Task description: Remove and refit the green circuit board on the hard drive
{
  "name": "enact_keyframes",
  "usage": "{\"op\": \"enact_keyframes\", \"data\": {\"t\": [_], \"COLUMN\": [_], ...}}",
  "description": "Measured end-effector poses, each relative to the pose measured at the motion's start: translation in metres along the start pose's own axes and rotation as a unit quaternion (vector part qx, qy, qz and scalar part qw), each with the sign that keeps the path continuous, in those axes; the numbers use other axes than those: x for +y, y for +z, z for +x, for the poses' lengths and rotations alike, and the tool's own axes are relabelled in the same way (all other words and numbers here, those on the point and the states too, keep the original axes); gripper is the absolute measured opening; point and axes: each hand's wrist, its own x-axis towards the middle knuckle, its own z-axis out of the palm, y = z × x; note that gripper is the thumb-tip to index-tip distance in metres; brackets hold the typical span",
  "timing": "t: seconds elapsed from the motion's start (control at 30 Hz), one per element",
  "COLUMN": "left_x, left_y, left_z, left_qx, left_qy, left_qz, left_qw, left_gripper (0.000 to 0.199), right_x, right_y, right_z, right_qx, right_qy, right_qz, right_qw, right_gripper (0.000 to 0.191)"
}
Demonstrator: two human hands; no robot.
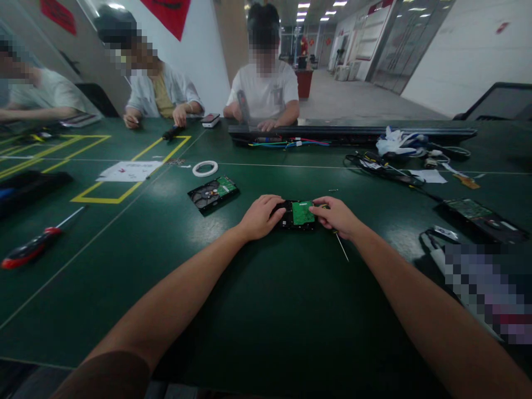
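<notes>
A hard drive (287, 223) lies on the green table in front of me, its green circuit board (302, 213) facing up. My left hand (262, 216) grips the drive's left end, thumb along the near side and fingers over the far side. At the right end, the thumb and forefinger of my right hand (334, 214) touch the edge of the board. A thin screwdriver (342, 247) is tucked in that same hand, its metal shaft pointing down and to the right. Several tiny screws (333, 190) lie just beyond my right hand.
Another hard drive (213, 194) and a white tape roll (205, 168) lie to the left, with a red-black screwdriver (35, 246) farther out. Cables (386, 169) and a third drive (482, 219) are on the right. A long black bar (353, 134) crosses the far side. Three people sit opposite.
</notes>
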Motion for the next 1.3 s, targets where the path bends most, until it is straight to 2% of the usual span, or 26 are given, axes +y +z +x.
{"op": "enact_keyframes", "data": {"t": [0.37,0.67,1.0,1.17,1.3], "left_x": [0.000,-0.001,0.000,0.002,0.004], "left_y": [-0.001,0.000,-0.001,0.000,-0.001], "left_z": [0.001,0.000,0.000,0.000,0.000], "left_qx": [-0.013,-0.006,-0.010,-0.016,-0.029], "left_qy": [-0.006,-0.002,0.003,-0.006,-0.020], "left_qz": [-0.003,0.001,0.009,0.025,0.038], "left_qw": [1.000,1.000,1.000,1.000,0.999], "left_gripper": [0.039,0.039,0.041,0.048,0.055], "right_x": [-0.008,0.002,-0.004,-0.010,-0.011], "right_y": [0.008,0.005,-0.005,-0.007,-0.012], "right_z": [-0.005,0.004,-0.002,-0.004,-0.004], "right_qx": [0.005,0.021,0.024,0.040,0.028], "right_qy": [0.000,-0.004,0.004,0.008,0.004], "right_qz": [-0.015,0.006,0.118,0.183,0.210], "right_qw": [1.000,1.000,0.993,0.982,0.977], "right_gripper": [0.049,0.050,0.039,0.035,0.035]}}
